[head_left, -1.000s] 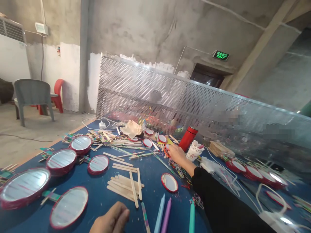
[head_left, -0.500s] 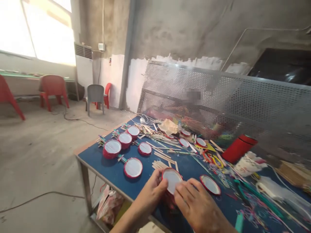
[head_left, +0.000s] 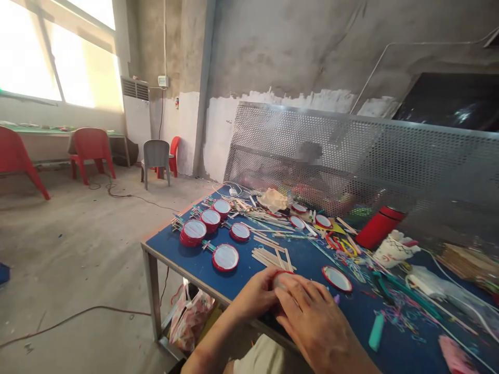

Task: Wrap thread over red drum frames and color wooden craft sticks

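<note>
Both my hands meet at the near edge of the blue table. My left hand and my right hand are closed around a small round red-rimmed mirror; only a sliver of its rim shows between my fingers. Another red-rimmed mirror lies flat just right of my hands. A bundle of wooden sticks lies just beyond them. Further left, several more mirrors with stick handles rest on the table.
A perforated metal screen stands along the table's far side, with a person behind it. A red flask, a paper cup, coloured rubber bands and pens litter the right. Chairs and a cable occupy the concrete floor at left.
My right hand drew back from the far side of the table to the near edge. Both hands took up a round mirror and now cover it almost wholly. My view swung left.
</note>
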Available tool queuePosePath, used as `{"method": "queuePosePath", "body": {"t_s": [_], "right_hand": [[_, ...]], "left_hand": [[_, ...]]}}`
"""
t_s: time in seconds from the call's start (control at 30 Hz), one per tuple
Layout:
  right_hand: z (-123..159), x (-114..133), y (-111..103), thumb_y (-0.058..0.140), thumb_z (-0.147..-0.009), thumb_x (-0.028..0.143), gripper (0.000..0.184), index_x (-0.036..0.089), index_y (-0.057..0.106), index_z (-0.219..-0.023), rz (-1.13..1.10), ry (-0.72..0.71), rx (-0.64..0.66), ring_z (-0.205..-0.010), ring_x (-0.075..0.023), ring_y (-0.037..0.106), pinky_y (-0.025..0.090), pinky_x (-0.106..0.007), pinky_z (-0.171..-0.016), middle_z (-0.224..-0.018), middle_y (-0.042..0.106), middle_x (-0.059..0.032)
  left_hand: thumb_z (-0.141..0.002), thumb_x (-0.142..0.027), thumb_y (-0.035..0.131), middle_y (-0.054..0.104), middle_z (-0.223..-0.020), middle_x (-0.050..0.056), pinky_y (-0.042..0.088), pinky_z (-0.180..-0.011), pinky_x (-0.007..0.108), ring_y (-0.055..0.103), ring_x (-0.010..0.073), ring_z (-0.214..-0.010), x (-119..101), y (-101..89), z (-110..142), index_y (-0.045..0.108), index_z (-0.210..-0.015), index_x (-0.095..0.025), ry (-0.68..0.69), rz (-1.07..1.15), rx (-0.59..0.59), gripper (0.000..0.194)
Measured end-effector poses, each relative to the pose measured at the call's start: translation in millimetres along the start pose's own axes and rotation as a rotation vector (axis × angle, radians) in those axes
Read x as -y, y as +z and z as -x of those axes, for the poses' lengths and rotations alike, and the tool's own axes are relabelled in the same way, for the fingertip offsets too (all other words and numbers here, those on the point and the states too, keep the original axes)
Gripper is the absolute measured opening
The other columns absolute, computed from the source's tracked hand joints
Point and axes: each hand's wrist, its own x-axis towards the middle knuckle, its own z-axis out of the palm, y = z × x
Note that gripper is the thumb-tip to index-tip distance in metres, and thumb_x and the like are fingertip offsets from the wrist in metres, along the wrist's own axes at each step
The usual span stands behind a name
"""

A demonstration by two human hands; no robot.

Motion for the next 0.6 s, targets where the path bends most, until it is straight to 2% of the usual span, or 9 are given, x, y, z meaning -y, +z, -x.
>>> {"method": "queuePosePath", "body": {"t_s": [0.07, 0.13, 0.2, 0.27, 0.33, 0.4, 0.5, 0.6], "right_hand": [[0.5, 4.1, 0.0, 0.059, -0.089, 0.026, 0.027, 0.018, 0.062, -0.114, 0.114, 0.042, 0.019, -0.106, -0.0294, 0.063, 0.043, -0.042, -0.087, -0.117, 0.072, -0.0110], [2.9, 6.7, 3.2, 0.068, -0.082, 0.032, 0.044, 0.017, 0.060, -0.122, 0.194, 0.062, 0.068, -0.110, -0.0338, 0.062, 0.047, -0.045, -0.084, -0.126, 0.069, -0.0140], [6.7, 10.0, 8.8, 0.074, -0.077, 0.029, 0.052, 0.016, 0.059, -0.125, 0.248, 0.091, 0.111, -0.103, -0.0344, 0.065, 0.053, -0.045, -0.075, -0.125, 0.069, -0.0154], [10.6, 16.0, 16.0, 0.074, -0.073, 0.020, 0.056, 0.016, 0.059, -0.127, 0.280, 0.146, 0.128, -0.090, -0.0326, 0.068, 0.055, -0.042, -0.064, -0.121, 0.071, -0.0157], [13.8, 24.9, 25.3, 0.071, -0.071, 0.010, 0.060, 0.015, 0.057, -0.130, 0.283, 0.243, 0.115, -0.081, -0.0309, 0.068, 0.057, -0.042, -0.059, -0.117, 0.072, -0.0154], [16.5, 35.3, 36.7, 0.066, -0.075, 0.006, 0.063, 0.017, 0.053, -0.136, 0.241, 0.347, 0.074, -0.082, -0.0305, 0.068, 0.060, -0.043, -0.064, -0.120, 0.070, -0.0161], [21.3, 49.1, 56.2, 0.065, -0.077, 0.006, 0.072, 0.018, 0.043, -0.145, 0.154, 0.500, -0.037, -0.092, -0.0342, 0.068, 0.062, -0.047, -0.072, -0.126, 0.066, -0.0192], [29.2, 56.6, 73.3, 0.068, -0.073, 0.005, 0.083, 0.018, 0.036, -0.149, 0.043, 0.600, -0.104, -0.108, -0.0376, 0.065, 0.061, -0.051, -0.083, -0.133, 0.062, -0.0204]], "left_hand": [[-0.078, -0.028, 0.070, 0.074, -0.099, 0.009, 0.053, -0.086, 0.035, 0.068, 0.0246, -0.094, -2.5, 0.3, 1.4, 0.069, -0.112, -0.014, -0.006, -0.008, 0.021, 0.037], [-0.076, -0.031, 0.071, 0.073, -0.086, 0.006, 0.055, -0.070, 0.032, 0.067, 0.0203, -0.074, -3.8, 0.7, 2.1, 0.071, -0.111, -0.013, -0.059, -0.014, 0.059, 0.039], [-0.073, -0.033, 0.071, 0.070, -0.075, 0.004, 0.050, -0.054, 0.027, 0.060, 0.0148, -0.056, -3.9, 1.1, 1.8, 0.072, -0.106, -0.012, -0.115, -0.032, 0.094, 0.039], [-0.073, -0.034, 0.069, 0.066, -0.069, 0.001, 0.044, -0.047, 0.023, 0.052, 0.0114, -0.048, -3.9, 1.1, 1.0, 0.072, -0.101, -0.012, -0.135, -0.046, 0.096, 0.036], [-0.074, -0.033, 0.068, 0.064, -0.069, 0.000, 0.041, -0.047, 0.021, 0.050, 0.0106, -0.050, -4.8, 0.3, 0.1, 0.071, -0.095, -0.012, -0.121, -0.062, 0.067, 0.030], [-0.076, -0.034, 0.066, 0.063, -0.069, -0.001, 0.042, -0.053, 0.022, 0.051, 0.0116, -0.056, -7.4, -1.1, -0.5, 0.070, -0.091, -0.013, -0.099, -0.077, 0.054, 0.026], [-0.077, -0.033, 0.065, 0.061, -0.066, -0.002, 0.044, -0.063, 0.024, 0.053, 0.0149, -0.065, -13.2, -3.1, -1.3, 0.067, -0.078, -0.014, -0.074, -0.118, 0.048, 0.019], [-0.077, -0.030, 0.064, 0.062, -0.067, -0.002, 0.043, -0.066, 0.025, 0.055, 0.0174, -0.069, -17.7, -3.7, -1.9, 0.064, -0.073, -0.015, -0.065, -0.179, 0.030, 0.016]]}}
